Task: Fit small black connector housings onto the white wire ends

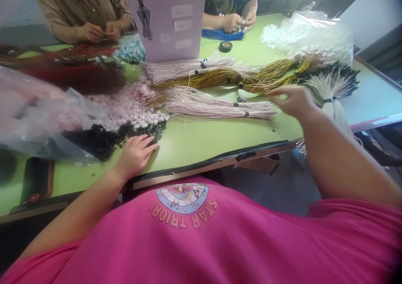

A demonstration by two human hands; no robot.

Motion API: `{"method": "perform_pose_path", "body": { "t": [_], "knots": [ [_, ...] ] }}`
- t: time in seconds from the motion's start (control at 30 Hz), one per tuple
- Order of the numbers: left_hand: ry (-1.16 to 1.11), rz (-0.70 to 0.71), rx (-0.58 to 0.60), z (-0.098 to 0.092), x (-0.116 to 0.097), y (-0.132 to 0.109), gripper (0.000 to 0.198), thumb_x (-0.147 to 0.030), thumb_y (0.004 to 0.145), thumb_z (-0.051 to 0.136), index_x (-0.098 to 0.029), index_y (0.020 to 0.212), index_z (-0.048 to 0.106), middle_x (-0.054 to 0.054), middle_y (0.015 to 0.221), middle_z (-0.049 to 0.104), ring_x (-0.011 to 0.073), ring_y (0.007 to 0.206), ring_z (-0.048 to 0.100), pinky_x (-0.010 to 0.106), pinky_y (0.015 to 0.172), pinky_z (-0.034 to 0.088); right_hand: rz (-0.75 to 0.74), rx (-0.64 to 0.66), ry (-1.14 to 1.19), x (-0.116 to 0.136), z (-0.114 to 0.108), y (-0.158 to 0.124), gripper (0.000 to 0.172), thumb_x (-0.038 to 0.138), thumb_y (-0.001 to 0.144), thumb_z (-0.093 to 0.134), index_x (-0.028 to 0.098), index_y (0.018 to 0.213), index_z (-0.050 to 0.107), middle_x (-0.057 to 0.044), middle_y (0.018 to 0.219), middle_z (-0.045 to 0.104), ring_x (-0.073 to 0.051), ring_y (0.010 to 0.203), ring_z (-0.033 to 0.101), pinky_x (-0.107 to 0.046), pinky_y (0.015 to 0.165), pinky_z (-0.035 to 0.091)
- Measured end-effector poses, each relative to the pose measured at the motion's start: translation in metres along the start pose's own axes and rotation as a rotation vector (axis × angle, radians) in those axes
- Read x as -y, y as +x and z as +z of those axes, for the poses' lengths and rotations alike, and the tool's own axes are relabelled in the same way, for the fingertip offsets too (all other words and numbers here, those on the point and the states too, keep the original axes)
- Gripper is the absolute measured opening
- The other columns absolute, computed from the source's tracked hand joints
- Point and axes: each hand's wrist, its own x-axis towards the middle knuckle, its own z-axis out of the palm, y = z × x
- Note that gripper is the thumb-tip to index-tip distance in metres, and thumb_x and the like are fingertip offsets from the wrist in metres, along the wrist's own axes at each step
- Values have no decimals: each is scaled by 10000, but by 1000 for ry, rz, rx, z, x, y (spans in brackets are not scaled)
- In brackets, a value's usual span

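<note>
One bare left hand, left of centre: grip slack, fingers spread against a heap of small black pieces | bare right hand, right of centre: grip narrow near the thin pale-pink wires, mid-frame on the green bench; whether it holds one, I can't tell from here

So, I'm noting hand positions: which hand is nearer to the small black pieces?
Left. The left hand lies at the near edge of the black pieces; the right hand is farther off, by the right end of the nearer pale wire bundle.
</note>
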Motion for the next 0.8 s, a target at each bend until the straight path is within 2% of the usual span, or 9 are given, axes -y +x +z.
{"method": "perform_pose_path", "body": {
  "t": [0.07, 0.1, 0.17, 0.33, 0.43, 0.53, 0.6, 0.7, 0.8],
  "knots": [
    [1, 17, -19, 0, 0, 0, 314, -273, 835, 446, -274, 1087, 634, 46, 1241, 567, 276, 1170, 463, 471, 955, 339, -342, 227, 22, 47, 10, -10, 304, 280, 754, 533, 179, 1015, 653, -101, 996, 639, -178, 903, 534, -290, 784, 376],
    [-8, 22, -27, 1, -1, 0, 312, -278, 835, 448, -267, 1087, 633, 46, 1236, 571, 272, 1167, 464, 468, 955, 341, -387, 258, -66, 63, 16, -15, 317, 257, 753, 502, 175, 1029, 635, -109, 988, 625, -208, 899, 521, -324, 781, 363],
    [-48, 24, -37, 1, -1, 0, 312, -289, 832, 457, -259, 1092, 628, 46, 1228, 577, 265, 1162, 469, 467, 958, 343, -331, 260, -227, 82, 27, -21, 343, 194, 729, 463, 126, 1038, 597, -160, 1004, 576, -246, 887, 497, -357, 751, 344],
    [-102, 13, -74, 5, 0, -2, 305, -299, 828, 455, -242, 1062, 643, 56, 1191, 601, 261, 1156, 479, 467, 962, 356, -309, 302, -275, 81, 34, -17, 356, 158, 692, 468, 89, 1033, 544, -190, 996, 525, -229, 827, 462, -331, 708, 324],
    [-90, 22, -93, 6, 1, -2, 295, -295, 826, 456, -236, 1041, 650, 59, 1171, 612, 262, 1149, 484, 470, 955, 364, -323, 289, -263, 76, 21, -7, 342, 178, 684, 496, 111, 1013, 560, -178, 976, 559, -208, 810, 444, -334, 723, 304],
    [-78, 35, -126, 4, 1, -2, 279, -287, 825, 461, -235, 1020, 654, 53, 1153, 621, 261, 1140, 486, 461, 948, 371, -288, 286, -280, 73, 2, 6, 207, 246, 692, 526, 171, 857, 625, -119, 817, 604, -198, 795, 412, -369, 754, 266],
    [-72, 30, -147, 3, 0, -1, 270, -283, 826, 462, -235, 1008, 656, 48, 1140, 627, 259, 1131, 489, 451, 943, 374, -236, 355, -209, 74, -9, 15, 254, 279, 678, 549, 188, 901, 631, -77, 798, 611, -146, 716, 389, -327, 705, 276],
    [-84, 22, -147, 4, 0, 0, 264, -287, 824, 466, -229, 996, 657, 49, 1130, 630, 257, 1127, 489, 447, 942, 371, -143, 389, -133, 78, -20, 24, 327, 353, 677, 567, 179, 947, 625, -50, 828, 604, -92, 636, 360, -286, 638, 268],
    [-106, 33, -144, 5, 1, 0, 255, -292, 821, 472, -222, 978, 661, 54, 1115, 637, 252, 1128, 485, 442, 949, 363, -209, 515, -193, 83, -25, 27, 272, 400, 654, 600, 149, 754, 633, -25, 661, 555, -81, 581, 336, -285, 590, 244]
  ]
}}
